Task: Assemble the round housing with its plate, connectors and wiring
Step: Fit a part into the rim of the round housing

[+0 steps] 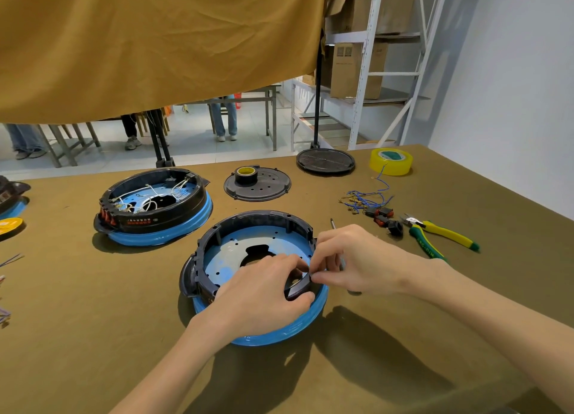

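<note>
Round housing (248, 227) sits on the table (435, 336) right in front of the person, black wall on a blue base ring, blue-filmed plate (236, 258) already lying flat inside; no wiring in it yet. Left hand (264, 292) reaches over the near rim, fingers curled round a small dark part at the right inner wall, thumb on the rim outside, probably steadying it in its slot. Right hand (351, 258) comes from outside, fingertips pinching at the same spot on the wall; can't tell exactly what it holds, too small. A screwdriver (334, 227) pokes out behind it, looks laid down rather than held. Spare connectors (385, 216) and blue wires (366, 198) lie just right of the housing, within reach for later steps, pliers (441, 236) beside them. Finished-looking wired housing (155, 205) sits back left, likely the reference. Black cover plate (257, 184) with tape roll on it behind, yellow tape roll (390, 161) far right.
</note>
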The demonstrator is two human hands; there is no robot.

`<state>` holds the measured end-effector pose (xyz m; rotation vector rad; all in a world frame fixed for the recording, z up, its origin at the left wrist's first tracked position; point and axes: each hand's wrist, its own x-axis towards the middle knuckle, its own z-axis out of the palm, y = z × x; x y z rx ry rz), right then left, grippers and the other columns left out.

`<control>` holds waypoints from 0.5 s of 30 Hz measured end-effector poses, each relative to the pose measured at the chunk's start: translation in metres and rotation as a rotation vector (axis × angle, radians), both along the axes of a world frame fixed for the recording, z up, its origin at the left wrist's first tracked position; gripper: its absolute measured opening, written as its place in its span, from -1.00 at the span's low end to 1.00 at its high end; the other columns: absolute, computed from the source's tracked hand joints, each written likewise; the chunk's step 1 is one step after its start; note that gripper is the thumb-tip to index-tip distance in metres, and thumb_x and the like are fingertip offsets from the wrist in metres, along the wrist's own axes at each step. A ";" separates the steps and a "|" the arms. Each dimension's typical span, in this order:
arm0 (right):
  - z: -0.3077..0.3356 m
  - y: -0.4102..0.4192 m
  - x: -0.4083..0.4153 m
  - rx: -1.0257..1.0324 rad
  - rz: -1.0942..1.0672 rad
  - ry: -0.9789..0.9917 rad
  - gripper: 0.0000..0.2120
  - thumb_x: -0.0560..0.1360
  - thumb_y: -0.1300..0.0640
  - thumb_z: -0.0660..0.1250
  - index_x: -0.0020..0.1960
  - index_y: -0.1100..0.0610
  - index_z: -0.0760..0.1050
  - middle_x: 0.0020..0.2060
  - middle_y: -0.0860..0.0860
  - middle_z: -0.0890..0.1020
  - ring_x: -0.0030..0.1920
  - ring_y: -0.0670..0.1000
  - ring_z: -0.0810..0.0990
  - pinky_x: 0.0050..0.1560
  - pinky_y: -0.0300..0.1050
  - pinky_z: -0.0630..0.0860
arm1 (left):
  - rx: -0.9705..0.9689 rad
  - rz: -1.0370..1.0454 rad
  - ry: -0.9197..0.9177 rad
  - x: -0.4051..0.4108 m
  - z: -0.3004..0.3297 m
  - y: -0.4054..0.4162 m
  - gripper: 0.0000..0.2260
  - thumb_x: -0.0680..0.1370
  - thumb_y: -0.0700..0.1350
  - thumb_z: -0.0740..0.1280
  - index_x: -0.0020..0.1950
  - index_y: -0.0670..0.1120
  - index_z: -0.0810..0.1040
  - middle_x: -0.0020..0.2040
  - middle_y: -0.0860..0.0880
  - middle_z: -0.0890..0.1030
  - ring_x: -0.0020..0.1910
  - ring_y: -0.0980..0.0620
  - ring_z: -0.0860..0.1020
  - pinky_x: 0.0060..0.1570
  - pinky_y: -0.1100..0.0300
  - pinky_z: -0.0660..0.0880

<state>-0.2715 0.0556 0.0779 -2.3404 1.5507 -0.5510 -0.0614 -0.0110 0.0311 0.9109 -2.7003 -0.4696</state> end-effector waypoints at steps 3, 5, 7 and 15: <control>0.001 0.000 -0.006 0.008 -0.068 -0.146 -0.96 0.53 0.15 0.51 -0.04 0.12 0.69 -0.19 -0.12 0.68 -0.16 -0.09 0.68 -0.13 -0.24 0.62 | -0.032 -0.013 -0.033 0.000 0.000 -0.001 -0.61 0.54 0.33 0.20 0.30 0.21 0.43 0.08 0.22 0.53 0.03 0.19 0.48 0.04 0.10 0.56; 0.003 0.001 -0.008 0.020 -0.110 -0.183 -0.96 0.52 0.19 0.52 -0.05 0.14 0.68 -0.20 -0.08 0.71 -0.18 -0.08 0.71 -0.10 -0.15 0.67 | -0.035 -0.018 -0.045 -0.001 -0.001 -0.002 -0.61 0.54 0.33 0.20 0.30 0.21 0.43 0.06 0.21 0.51 0.03 0.18 0.47 0.04 0.10 0.56; 0.005 0.001 -0.007 0.049 -0.106 -0.165 -0.96 0.52 0.22 0.51 -0.04 0.14 0.68 -0.20 -0.06 0.72 -0.18 -0.09 0.72 -0.10 -0.11 0.69 | -0.039 -0.023 -0.052 -0.001 -0.001 -0.002 -0.61 0.54 0.33 0.20 0.29 0.20 0.44 0.05 0.20 0.51 0.02 0.17 0.47 0.03 0.10 0.56; 0.004 0.003 0.006 0.004 -0.053 0.022 -0.81 0.59 0.24 0.41 0.12 0.05 0.73 -0.03 -0.09 0.63 -0.11 -0.18 0.60 -0.05 -0.34 0.56 | -0.035 -0.028 -0.059 -0.002 -0.002 -0.003 -0.59 0.53 0.35 0.18 0.28 0.18 0.46 0.05 0.20 0.50 0.01 0.17 0.48 0.01 0.13 0.56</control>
